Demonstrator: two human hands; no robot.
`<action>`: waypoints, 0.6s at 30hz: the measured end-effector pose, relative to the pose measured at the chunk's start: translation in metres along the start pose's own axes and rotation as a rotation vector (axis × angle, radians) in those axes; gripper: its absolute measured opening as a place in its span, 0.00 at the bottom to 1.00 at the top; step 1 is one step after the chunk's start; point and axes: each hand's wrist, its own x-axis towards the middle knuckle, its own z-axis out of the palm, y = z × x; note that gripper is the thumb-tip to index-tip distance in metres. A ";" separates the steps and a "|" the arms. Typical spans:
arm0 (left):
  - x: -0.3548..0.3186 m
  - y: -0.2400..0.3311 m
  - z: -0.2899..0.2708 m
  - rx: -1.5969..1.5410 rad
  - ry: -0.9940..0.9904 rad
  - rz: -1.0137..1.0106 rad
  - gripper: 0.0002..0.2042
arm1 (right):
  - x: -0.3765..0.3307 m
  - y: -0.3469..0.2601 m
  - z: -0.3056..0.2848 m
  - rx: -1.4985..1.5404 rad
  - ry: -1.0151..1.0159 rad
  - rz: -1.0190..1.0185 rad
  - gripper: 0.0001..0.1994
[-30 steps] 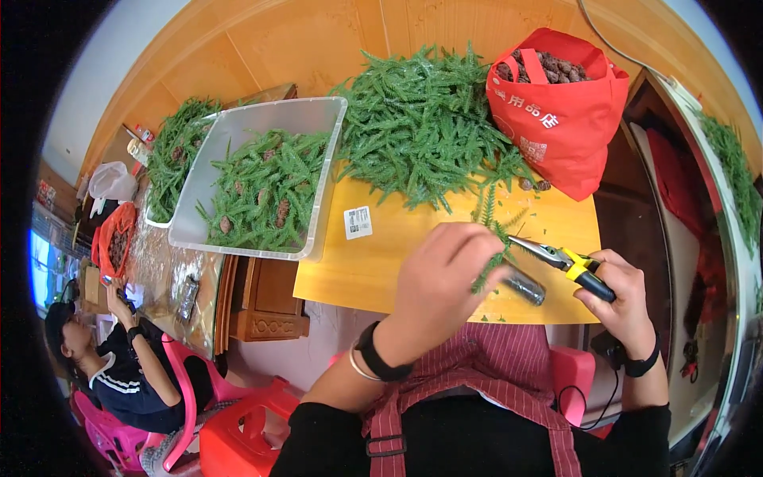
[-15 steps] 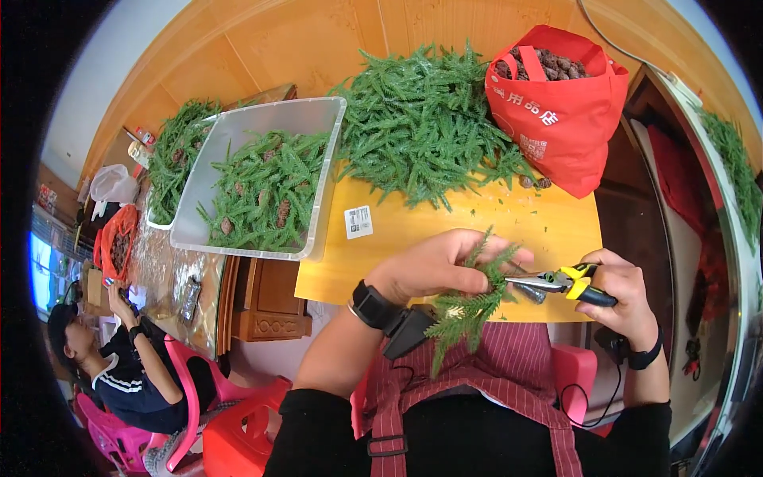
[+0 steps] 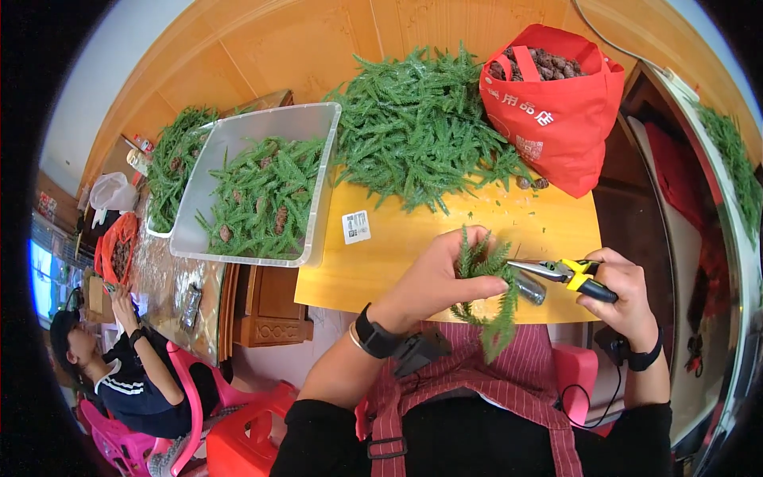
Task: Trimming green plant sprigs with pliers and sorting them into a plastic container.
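Observation:
My left hand (image 3: pixel 449 274) is closed on a green artificial pine sprig (image 3: pixel 499 322), whose needled branches hang over the table's front edge. Long-nose pliers (image 3: pixel 574 274) with yellow and black handles are gripped in my right hand (image 3: pixel 624 292). Their nose points left and ends close beside the upper part of the sprig; whether the jaws touch it I cannot tell. Beneath the pliers lies a small dark grey, shiny object (image 3: pixel 531 289), partly covered.
Loose green sprigs (image 3: pixel 417 127) are heaped at the back of the yellow table (image 3: pixel 397 262). Right of them stands a red bag (image 3: pixel 548 119) of pine cones. A clear plastic bin (image 3: pixel 318 199) holds sprigs with cones. At far left, a co-worker (image 3: pixel 135 374) sits by another table.
My left hand has turned, and the sprig has swung right and more upright. The pliers' nose has lifted slightly, uncovering more of the dark grey object. The co-worker's hands have shifted a little.

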 end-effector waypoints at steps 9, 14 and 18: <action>0.005 -0.022 0.012 0.628 0.366 0.722 0.16 | 0.005 -0.011 0.001 -0.032 0.029 0.083 0.14; 0.002 -0.029 0.029 0.101 0.356 0.519 0.15 | 0.007 -0.013 -0.002 -0.056 0.007 0.073 0.14; -0.002 -0.026 0.031 -0.114 0.309 0.371 0.13 | 0.004 -0.011 -0.002 -0.022 0.005 0.091 0.14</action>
